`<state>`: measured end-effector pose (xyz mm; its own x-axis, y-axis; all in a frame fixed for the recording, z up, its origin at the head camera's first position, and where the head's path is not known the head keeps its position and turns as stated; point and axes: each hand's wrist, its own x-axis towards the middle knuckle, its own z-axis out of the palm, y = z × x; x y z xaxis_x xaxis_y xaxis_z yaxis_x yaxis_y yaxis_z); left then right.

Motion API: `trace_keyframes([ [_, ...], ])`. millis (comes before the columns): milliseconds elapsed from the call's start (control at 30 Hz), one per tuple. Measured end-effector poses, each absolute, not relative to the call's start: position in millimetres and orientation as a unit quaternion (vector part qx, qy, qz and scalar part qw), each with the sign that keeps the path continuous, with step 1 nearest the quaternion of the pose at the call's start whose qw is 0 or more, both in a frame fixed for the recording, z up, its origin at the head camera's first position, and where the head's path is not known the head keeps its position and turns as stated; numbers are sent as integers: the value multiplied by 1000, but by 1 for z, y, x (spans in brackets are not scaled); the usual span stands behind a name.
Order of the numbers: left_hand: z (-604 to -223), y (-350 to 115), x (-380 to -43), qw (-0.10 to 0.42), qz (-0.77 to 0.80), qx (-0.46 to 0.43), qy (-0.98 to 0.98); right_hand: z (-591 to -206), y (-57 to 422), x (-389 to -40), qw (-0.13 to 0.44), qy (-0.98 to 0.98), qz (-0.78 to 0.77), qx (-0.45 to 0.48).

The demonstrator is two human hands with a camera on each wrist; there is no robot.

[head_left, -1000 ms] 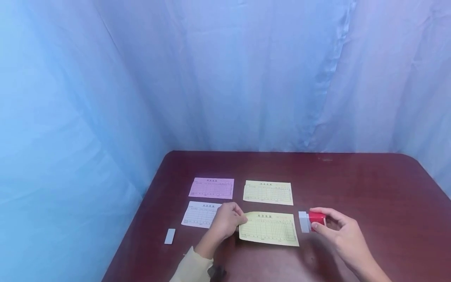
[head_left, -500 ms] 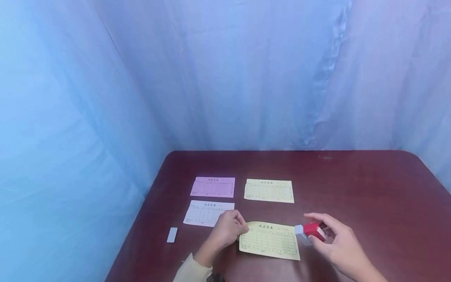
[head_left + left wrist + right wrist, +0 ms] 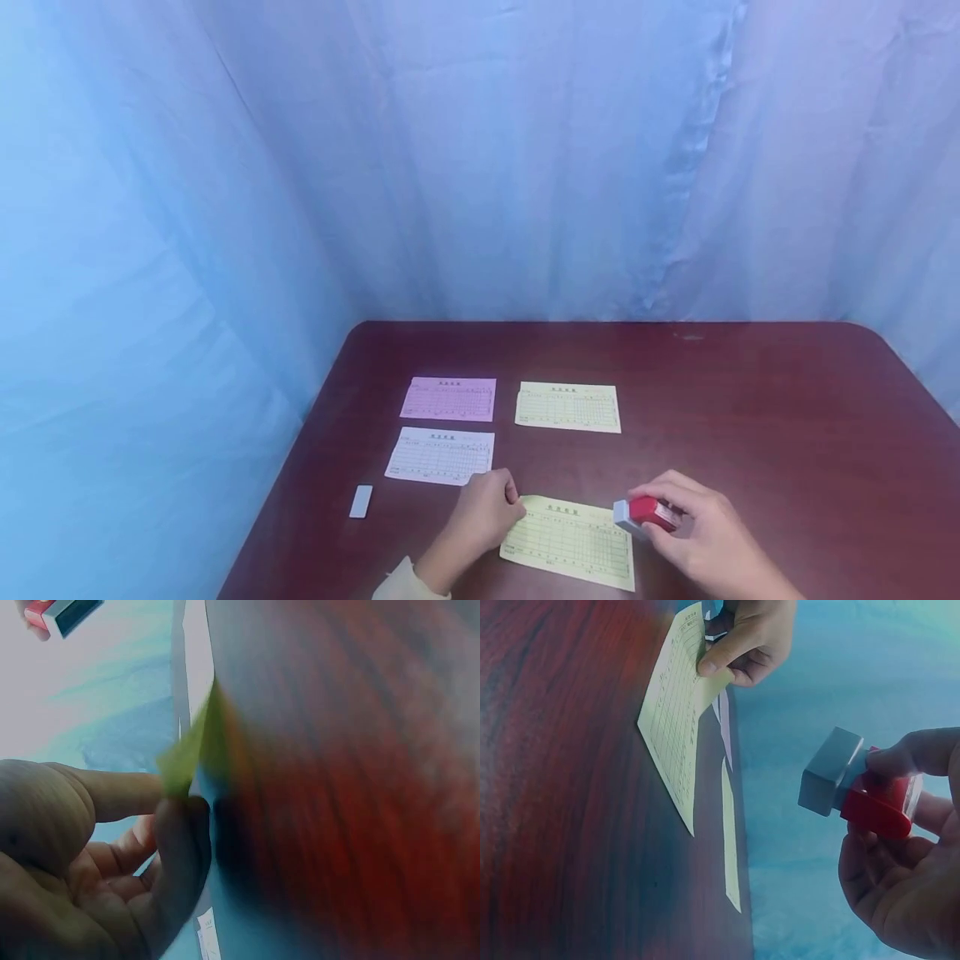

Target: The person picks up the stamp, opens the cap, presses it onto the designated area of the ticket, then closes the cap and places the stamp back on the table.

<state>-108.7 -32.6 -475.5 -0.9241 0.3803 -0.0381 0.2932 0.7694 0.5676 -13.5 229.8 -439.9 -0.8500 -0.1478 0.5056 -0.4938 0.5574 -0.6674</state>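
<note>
My left hand (image 3: pixel 483 512) pinches the upper left corner of a yellow printed form (image 3: pixel 562 542) between thumb and finger. In the left wrist view that pinched corner (image 3: pixel 184 765) is bent up off the dark table. My right hand (image 3: pixel 701 529) holds a red self-inking stamp (image 3: pixel 656 515) with a light grey base (image 3: pixel 624 515). The stamp tilts, its base pointing left, and overlaps the form's right edge in the head view. In the right wrist view the stamp (image 3: pixel 877 806) is in the air, apart from the form (image 3: pixel 675 712).
Behind lie a pink form (image 3: pixel 450 400), a white form (image 3: pixel 438 457) near my left hand, and another yellow form (image 3: pixel 567 408). A small pale rectangular piece (image 3: pixel 361 502) sits at the left on the dark red table (image 3: pixel 787 433). Blue curtains (image 3: pixel 525 167) hang around the table.
My left hand has drawn the yellow form toward the near edge, and it lies lower. My right hand has brought the stamp leftward and nearer, tilting it, over the form's right edge.
</note>
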Motion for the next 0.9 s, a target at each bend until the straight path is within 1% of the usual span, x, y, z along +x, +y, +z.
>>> trace_keyframes([
  [267,-477,-32,-102,62,212,163,962,-446,226,-9,206,-870,393,217],
  [467,-474,-30,-105,70,202,144,966,-447,223,-9,179,-884,378,207],
  [633,-472,-29,-105,79,200,142,966,-447,220,-8,179,-893,352,215],
  [900,-472,-29,-104,78,189,139,969,-452,217,-7,173,-914,300,211],
])
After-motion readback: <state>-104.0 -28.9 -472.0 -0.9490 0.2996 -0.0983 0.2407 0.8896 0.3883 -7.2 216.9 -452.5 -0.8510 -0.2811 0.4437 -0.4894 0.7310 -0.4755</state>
